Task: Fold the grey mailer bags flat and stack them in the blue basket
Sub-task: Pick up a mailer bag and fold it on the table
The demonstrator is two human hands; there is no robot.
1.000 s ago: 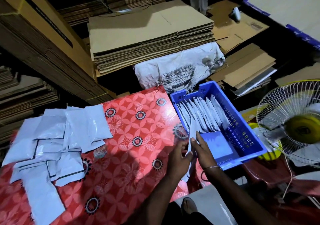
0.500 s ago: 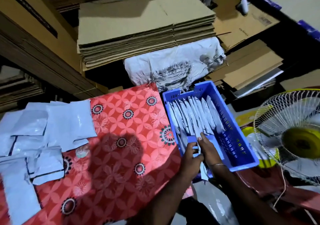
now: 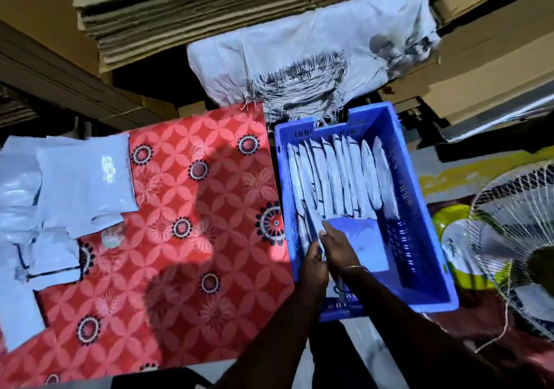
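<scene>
No writing, label, brand or number can be read anywhere in the view; the cardboard and the bags show no legible print, and the rest is too blurred.

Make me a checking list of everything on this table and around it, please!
Surface: red flowered tablecloth over the table.
Job's things: blue basket beside the cloth holds a row of folded mailer bags standing on edge; loose grey mailer bags lie piled at the cloth's far left.
Clutter: nothing seen on the cloth besides the bags.
Hands: left hand and right hand together pinch one folded bag at the row's near left end.
Cables: a string hangs by the fan.
Surroundings: flat cardboard stacks, a frayed white sack, a table fan.
</scene>
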